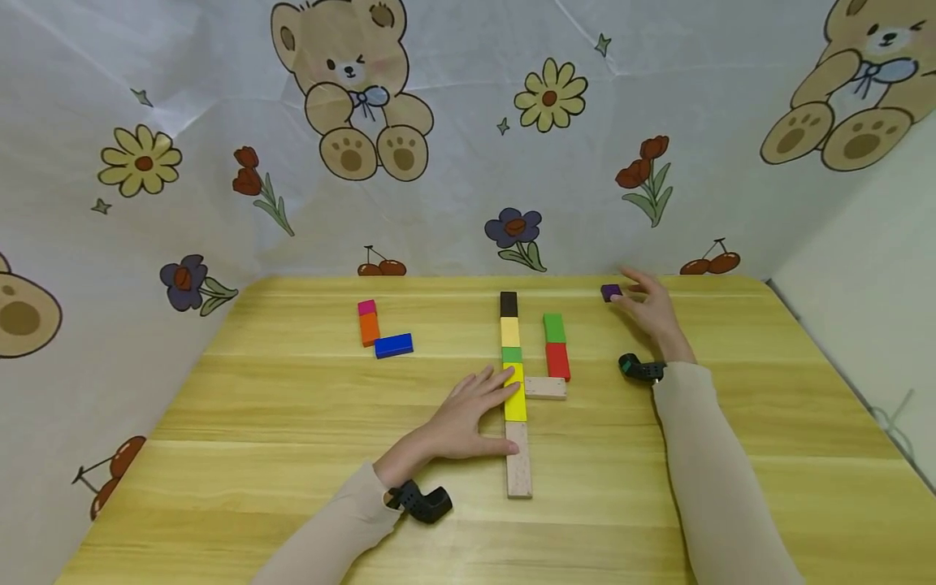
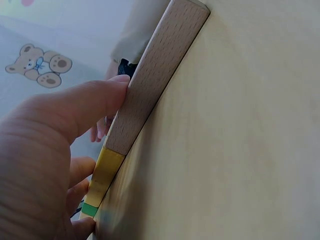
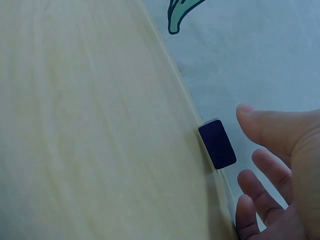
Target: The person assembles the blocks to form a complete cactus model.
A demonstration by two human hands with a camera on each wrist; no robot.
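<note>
My left hand [image 1: 464, 418] is spread over a straight row of blocks, fingertips on the yellow block [image 1: 516, 406] and thumb on the plain wooden block [image 1: 519, 479]. In the left wrist view the thumb lies along the side of that wooden block [image 2: 155, 75]. Beyond the yellow one the row continues with a small green block [image 1: 512, 354], a cream block [image 1: 509, 331] and a black block [image 1: 509, 304]. At the table's far edge my right hand [image 1: 651, 313] is beside a small purple block [image 1: 610, 292]. The right wrist view shows its parted thumb and fingers apart from the purple block [image 3: 217, 144].
Right of the row, a green block [image 1: 554, 328] and a red block [image 1: 557, 361] stand end to end above a flat wooden block [image 1: 545, 388]. Left of it lie pink [image 1: 367, 307], orange [image 1: 370, 330] and blue [image 1: 394, 345] blocks. A patterned cloth [image 1: 453, 219] hangs behind the table.
</note>
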